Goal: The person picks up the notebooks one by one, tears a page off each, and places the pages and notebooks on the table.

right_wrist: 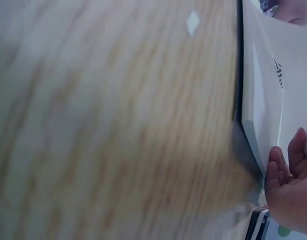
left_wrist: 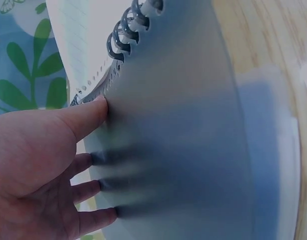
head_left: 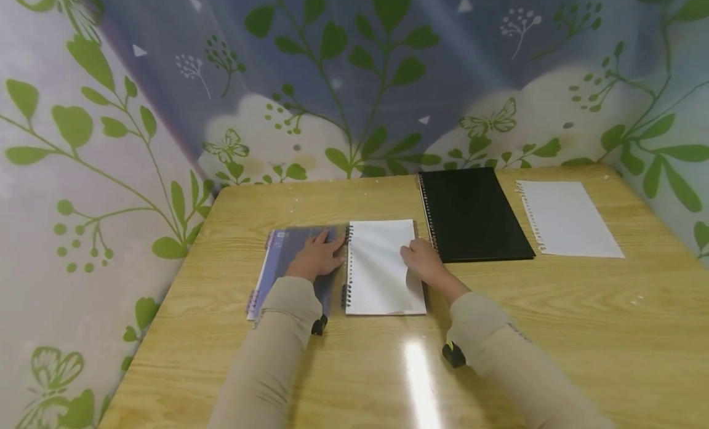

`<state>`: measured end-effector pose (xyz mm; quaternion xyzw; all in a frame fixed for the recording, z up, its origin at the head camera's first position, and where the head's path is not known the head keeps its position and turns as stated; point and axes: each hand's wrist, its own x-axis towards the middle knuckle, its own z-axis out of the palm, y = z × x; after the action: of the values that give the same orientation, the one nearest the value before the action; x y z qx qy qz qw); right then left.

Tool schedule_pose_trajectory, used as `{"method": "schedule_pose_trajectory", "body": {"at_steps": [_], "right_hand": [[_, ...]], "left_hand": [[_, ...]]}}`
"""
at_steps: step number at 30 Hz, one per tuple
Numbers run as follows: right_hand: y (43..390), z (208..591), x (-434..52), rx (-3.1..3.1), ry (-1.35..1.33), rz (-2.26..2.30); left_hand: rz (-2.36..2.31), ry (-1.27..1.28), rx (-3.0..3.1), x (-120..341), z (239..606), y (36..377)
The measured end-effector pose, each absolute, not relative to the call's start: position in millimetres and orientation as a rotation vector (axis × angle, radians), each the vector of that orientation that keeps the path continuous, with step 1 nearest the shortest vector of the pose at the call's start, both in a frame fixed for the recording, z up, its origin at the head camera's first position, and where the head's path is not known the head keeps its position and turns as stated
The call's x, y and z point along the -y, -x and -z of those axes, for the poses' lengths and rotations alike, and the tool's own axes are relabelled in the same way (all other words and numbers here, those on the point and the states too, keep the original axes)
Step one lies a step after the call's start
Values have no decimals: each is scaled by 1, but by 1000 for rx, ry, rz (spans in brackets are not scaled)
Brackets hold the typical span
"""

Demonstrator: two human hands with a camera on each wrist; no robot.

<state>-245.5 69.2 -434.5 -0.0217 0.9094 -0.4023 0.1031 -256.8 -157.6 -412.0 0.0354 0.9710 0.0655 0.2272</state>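
1. Open spiral notebook (head_left: pixel 354 266) near the middle of the wooden table (head_left: pixel 498 330), blue cover (head_left: pixel 293 256) folded out to the left.
2. Left hand (head_left: pixel 317 256) flat on that blue cover, fingers (left_wrist: pixel 88 117) straight and spread, probably pressing down to stop the book sliding.
3. Right hand (head_left: pixel 422 261) on the right edge of the white page (head_left: pixel 382 269), fingers bent at the paper edge, likely to lift it; firm pinch or not, cannot tell.
4. Further right and farther back, a shut black notebook (head_left: pixel 473 213).
5. Right of that, one loose torn-out sheet (head_left: pixel 567 218), flat, apart from both hands.
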Motion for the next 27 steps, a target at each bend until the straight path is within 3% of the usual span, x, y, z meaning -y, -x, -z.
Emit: {"method": "schedule_pose_trajectory", "body": {"at_steps": [27], "right_hand": [[229,433,-88,-2474,72,1391]], "left_hand": [[-166,-121,-2691,161,416,259]]}}
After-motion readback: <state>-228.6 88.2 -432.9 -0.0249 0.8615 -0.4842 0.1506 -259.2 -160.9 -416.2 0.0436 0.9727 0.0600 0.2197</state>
